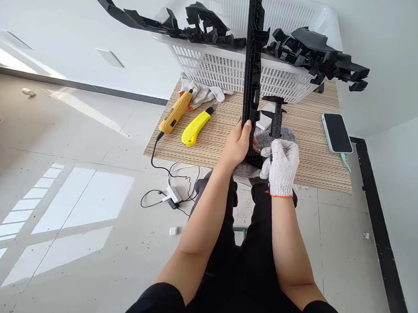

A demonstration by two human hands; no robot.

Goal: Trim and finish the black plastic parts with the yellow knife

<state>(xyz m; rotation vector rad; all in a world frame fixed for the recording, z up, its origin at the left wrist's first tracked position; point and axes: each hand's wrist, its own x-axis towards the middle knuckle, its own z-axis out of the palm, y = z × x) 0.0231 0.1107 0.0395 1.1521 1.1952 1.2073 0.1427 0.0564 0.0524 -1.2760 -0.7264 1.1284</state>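
A long black plastic strip point(253, 60) stands upright on a grey cloth point(263, 138) at the table's near edge. My bare left hand point(238, 144) is wrapped round the strip's lower part. My right hand point(282, 165), in a white knit glove, is closed at the strip's base beside a black caliper point(277, 116); what it grips is hidden. Behind, a white slotted basket point(235, 71) holds several more black plastic strips point(314, 52).
On the striped table point(311, 158) lie a yellow rotary tool point(174, 114) with a cord, a yellow utility knife point(195, 126), a white glove point(204, 94) and a phone point(336, 132). A power strip point(174, 194) and cables sit on the floor below.
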